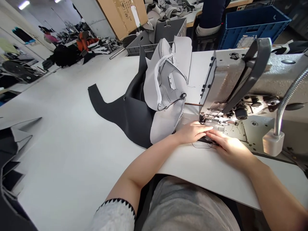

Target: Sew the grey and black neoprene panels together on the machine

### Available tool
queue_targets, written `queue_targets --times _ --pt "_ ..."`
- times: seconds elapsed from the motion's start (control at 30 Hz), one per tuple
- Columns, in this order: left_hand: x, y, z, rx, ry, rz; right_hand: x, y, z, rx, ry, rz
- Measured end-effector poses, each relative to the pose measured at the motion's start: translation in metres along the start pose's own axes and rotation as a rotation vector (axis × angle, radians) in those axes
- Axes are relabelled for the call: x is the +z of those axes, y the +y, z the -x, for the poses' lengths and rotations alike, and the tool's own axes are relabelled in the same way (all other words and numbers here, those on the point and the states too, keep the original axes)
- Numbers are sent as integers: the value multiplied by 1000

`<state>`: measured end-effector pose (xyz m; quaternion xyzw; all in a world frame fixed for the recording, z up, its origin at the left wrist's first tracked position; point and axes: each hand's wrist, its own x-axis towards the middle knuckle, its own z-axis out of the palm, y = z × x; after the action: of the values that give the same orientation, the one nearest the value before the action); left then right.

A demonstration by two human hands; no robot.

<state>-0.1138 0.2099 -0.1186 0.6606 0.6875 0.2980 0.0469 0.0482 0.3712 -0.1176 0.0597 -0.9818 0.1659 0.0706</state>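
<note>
Both hands meet just in front of the needle area of a sewing machine [222, 73]. My left hand [192, 132] is closed, its fingers together and pointing right at a dark edge of material. My right hand [222, 142] reaches in from the right, fingers pressed together, their tips touching the left ones. What lies under the fingertips is mostly hidden. Left of the machine rests a sewn piece of black material [137, 120] and light grey material [166, 125], its grey part folded up behind my left wrist. A loose dark thread curls below the fingers.
A lamp on a flexible metal neck [273, 142] hangs right of my right hand. Dark cut pieces [8, 144] lie at the table's [72, 154] left edge. Behind stand a grey crate [141, 48], a cardboard box [122, 16], a blue crate [255, 25] and a seated person [213, 14].
</note>
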Motion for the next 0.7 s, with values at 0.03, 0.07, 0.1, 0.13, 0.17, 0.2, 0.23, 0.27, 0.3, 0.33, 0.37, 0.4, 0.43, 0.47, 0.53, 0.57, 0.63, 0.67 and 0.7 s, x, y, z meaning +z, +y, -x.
queue_targets --times 0.03,0.07,0.1,0.13,0.17,0.2,0.23,0.27,0.3,0.33,0.37,0.4,0.43,0.47,0.53,0.57,0.63,0.67,0.7 --pt "0 -1 -1 -56 -12 19 -1 3 0 -6 -8 -16" --pt "1 -2 -1 -114 -6 31 -1 4 0 -9 -12 -34" --pt "1 -3 -3 -166 11 44 -2 6 0 -6 -15 -48" --pt "1 -5 -4 -212 38 54 -2 6 -1 0 -18 -55" --pt "1 -6 -5 -257 75 62 -3 5 -2 8 -22 -50" --pt "1 -7 -7 -299 118 66 -3 4 -3 17 -24 -35" --pt "2 -9 -8 -336 161 67 -3 2 -4 26 -23 -12" --pt "2 -10 -10 -364 200 62 -2 -1 -5 38 -18 16" --pt "3 -11 -12 -380 227 48 -2 -4 -6 52 -10 46" --pt "3 -12 -14 -385 244 26 -1 -6 -8 66 1 77" --pt "4 -13 -16 -381 250 0 0 -9 -9 81 14 105" --pt "5 -14 -17 -373 248 -27 1 -11 -10 94 26 129" --pt "6 -15 -18 -364 242 -54 1 -13 -11 104 35 146" --pt "6 -15 -19 -358 236 -77 2 -14 -12 111 41 155" --pt "8 -16 -20 -350 229 -106 2 -15 -13 118 49 156" --pt "9 -17 -20 -345 226 -116 1 -16 -14 122 52 154" --pt "10 -17 -21 -336 225 -134 2 -16 -14 132 57 147" --pt "11 -17 -21 -330 226 -142 2 -16 -14 138 59 144" --pt "11 -17 -20 -326 226 -149 3 -16 -14 145 62 138"
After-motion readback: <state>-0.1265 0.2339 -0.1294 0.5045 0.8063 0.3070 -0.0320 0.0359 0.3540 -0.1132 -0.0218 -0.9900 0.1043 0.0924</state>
